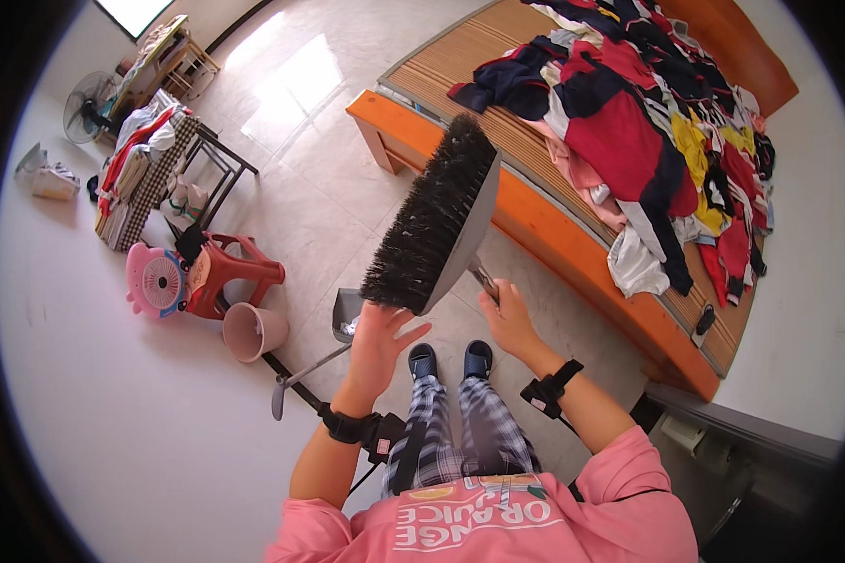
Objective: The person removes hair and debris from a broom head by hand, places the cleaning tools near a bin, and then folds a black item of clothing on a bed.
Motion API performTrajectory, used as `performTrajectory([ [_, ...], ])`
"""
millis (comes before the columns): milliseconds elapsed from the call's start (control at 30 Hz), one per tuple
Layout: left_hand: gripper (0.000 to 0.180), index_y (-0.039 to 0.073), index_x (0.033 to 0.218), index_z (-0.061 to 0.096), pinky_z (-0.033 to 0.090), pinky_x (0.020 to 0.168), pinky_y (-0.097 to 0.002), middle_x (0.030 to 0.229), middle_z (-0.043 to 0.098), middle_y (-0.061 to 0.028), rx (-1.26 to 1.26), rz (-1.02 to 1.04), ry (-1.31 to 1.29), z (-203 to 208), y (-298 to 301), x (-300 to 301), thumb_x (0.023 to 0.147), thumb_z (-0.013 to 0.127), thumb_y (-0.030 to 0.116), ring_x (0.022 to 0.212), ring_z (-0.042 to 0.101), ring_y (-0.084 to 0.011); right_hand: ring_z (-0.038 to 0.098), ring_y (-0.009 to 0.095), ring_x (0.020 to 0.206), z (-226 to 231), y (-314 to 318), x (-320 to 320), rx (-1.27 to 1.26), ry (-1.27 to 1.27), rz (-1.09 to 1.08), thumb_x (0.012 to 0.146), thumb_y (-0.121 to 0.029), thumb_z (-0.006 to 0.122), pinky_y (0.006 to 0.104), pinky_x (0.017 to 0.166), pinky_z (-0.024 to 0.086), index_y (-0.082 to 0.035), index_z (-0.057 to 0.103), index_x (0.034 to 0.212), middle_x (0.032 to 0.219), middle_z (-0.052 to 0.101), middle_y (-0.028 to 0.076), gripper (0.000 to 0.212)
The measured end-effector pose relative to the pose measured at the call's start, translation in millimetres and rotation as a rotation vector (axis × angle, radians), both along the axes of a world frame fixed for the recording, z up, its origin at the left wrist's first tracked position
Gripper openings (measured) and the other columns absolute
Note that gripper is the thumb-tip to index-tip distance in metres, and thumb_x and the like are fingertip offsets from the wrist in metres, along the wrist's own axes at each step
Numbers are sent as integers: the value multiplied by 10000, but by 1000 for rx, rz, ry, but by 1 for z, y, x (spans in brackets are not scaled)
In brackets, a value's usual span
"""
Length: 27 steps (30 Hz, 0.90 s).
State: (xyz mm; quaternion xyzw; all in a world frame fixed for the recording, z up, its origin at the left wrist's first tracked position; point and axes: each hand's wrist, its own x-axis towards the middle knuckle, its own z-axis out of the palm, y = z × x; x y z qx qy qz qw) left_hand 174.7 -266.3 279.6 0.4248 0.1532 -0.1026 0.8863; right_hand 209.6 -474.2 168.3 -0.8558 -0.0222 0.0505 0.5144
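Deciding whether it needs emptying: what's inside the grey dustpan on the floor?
Some whitish scraps show inside the dustpan, too small to identify. The left hand covers part of its right side, so anything lying there cannot be seen.

We've got black bristles (421, 225) on a grey broom head (468, 230). Dustpan (342, 324) also grey. On us: pink shirt (620, 497) with a white print, blue-grey and white plaid trousers (429, 408), dark blue slippers (422, 363), black straps (345, 426). Bed (559, 239) reads orange, its mat (455, 52) brown-striped. Clothes (620, 127): we count red, navy, yellow, white, pink. Stool (247, 268) red, bin (242, 340) dusty pink, small fan (150, 280) pink. Cloth (152, 192) dark-and-white check. Floor (319, 188) pale grey, wall (150, 422) white.
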Motion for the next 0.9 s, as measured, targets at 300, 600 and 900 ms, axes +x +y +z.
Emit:
performTrajectory([
  [300,246,43,1117,508,494,852,-387,1062,567,-49,139,153,109,-13,-23,13,876,541,78,959,554,-148,428,334,981,11,-3,-16,-132,2,-9,838,-374,551,447,825,338,-108,462,1142,1012,476,144,413],
  [600,247,25,1135,509,497,854,-373,1104,580,-94,88,88,6,-40,-3,3,894,466,49,995,581,-209,545,166,859,22,-16,12,570,405,126,932,-338,432,320,721,443,-49,461,1137,1007,542,95,356],
  [900,271,29,1154,493,499,847,-383,1131,567,-98,64,106,48,-36,12,0,887,444,27,1014,575,-224,510,234,1074,90,-2,11,1149,214,93,884,-175,502,404,942,378,-105,370,1282,1234,484,68,425],
])
